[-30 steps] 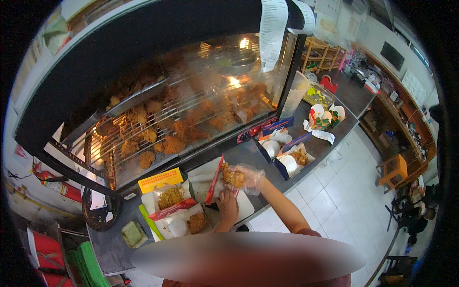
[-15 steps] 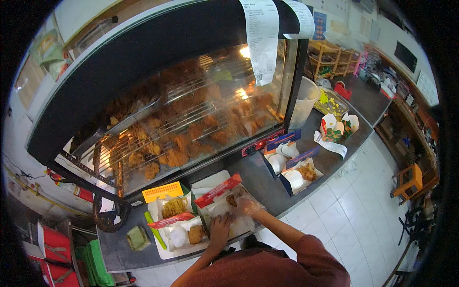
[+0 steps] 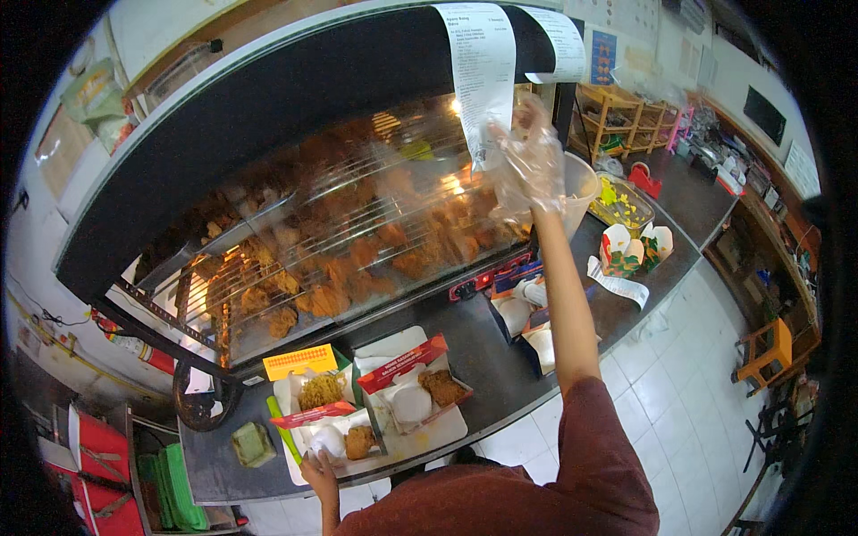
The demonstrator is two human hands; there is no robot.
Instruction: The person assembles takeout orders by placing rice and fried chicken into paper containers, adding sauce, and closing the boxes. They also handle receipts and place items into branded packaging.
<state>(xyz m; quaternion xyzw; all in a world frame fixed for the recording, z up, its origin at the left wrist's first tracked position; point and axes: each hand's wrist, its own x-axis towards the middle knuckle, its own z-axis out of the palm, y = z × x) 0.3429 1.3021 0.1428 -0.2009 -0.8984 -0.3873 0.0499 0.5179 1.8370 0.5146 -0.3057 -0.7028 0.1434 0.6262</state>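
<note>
Right hand (image 3: 533, 171) at receipt (image 3: 481, 76), left hand (image 3: 321, 475) at box (image 3: 313, 414); cannot tell either grip. Light touch should avoid tearing paper.

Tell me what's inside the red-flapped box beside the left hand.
Inside the box sit a round white lump and a piece of fried chicken. The left hand covers part of its near edge; whatever lies beneath the food is hidden.
</note>
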